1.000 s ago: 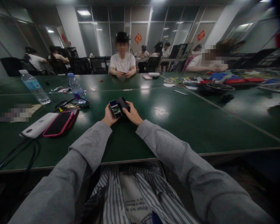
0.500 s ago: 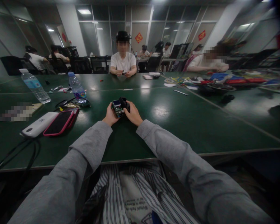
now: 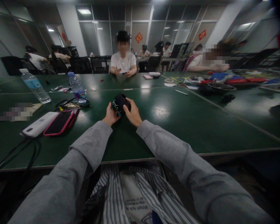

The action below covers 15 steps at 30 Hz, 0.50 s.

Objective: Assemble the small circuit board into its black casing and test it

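Both my hands meet over the green table in front of me. My left hand grips a small circuit board from the left, with only its edge showing. My right hand holds a black rounded casing that now covers most of the board. Fingers of both hands are curled around these parts. Grey sleeves cover both my forearms.
A red-cased phone and a white power bank lie at the left, with black cables and two water bottles behind. A person sits across the table; others work at the right among colourful clutter. A striped bag rests on my lap.
The black casing has been moved left and up over the circuit board, hiding its small screen. My hands stayed in nearly the same spot.
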Each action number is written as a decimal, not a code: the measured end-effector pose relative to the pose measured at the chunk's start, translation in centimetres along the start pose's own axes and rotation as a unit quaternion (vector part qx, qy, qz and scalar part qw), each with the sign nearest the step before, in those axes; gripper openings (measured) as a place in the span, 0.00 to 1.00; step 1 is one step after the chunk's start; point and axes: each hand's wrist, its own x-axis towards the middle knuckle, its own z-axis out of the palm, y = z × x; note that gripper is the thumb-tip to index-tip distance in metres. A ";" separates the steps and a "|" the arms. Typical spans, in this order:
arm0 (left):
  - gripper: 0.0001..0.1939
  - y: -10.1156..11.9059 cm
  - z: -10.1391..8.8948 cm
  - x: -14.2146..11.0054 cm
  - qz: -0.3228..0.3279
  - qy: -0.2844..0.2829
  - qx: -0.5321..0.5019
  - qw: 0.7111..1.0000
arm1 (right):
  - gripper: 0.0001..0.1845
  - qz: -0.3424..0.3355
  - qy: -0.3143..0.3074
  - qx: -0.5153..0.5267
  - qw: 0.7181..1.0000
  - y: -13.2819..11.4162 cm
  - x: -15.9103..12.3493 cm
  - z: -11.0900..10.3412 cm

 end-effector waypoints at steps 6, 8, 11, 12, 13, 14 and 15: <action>0.29 -0.1 -0.2 0.4 0.005 0.000 -0.006 1.000 | 0.24 0.006 -0.041 0.002 0.999 -0.1 -0.4 0.4; 0.31 -0.1 0.0 0.2 0.000 -0.025 -0.007 1.000 | 0.24 0.020 -0.039 0.013 0.999 0.2 -0.3 0.4; 0.35 0.1 0.3 -0.1 -0.015 -0.076 -0.007 0.997 | 0.24 0.073 -0.044 0.042 0.995 0.9 -0.2 0.8; 0.36 0.2 0.4 -0.2 -0.020 -0.091 -0.006 0.996 | 0.24 0.102 -0.049 0.061 0.992 1.1 -0.2 1.0; 0.37 0.3 0.5 -0.3 -0.022 -0.105 -0.003 0.994 | 0.23 0.138 -0.052 0.090 0.985 1.3 -0.1 1.2; 0.37 0.4 0.5 -0.4 -0.024 -0.118 0.000 0.993 | 0.22 0.177 -0.052 0.132 0.974 1.4 0.0 1.3; 0.36 0.5 0.5 -0.4 -0.024 -0.131 0.005 0.991 | 0.20 0.220 -0.047 0.187 0.956 1.5 0.1 1.4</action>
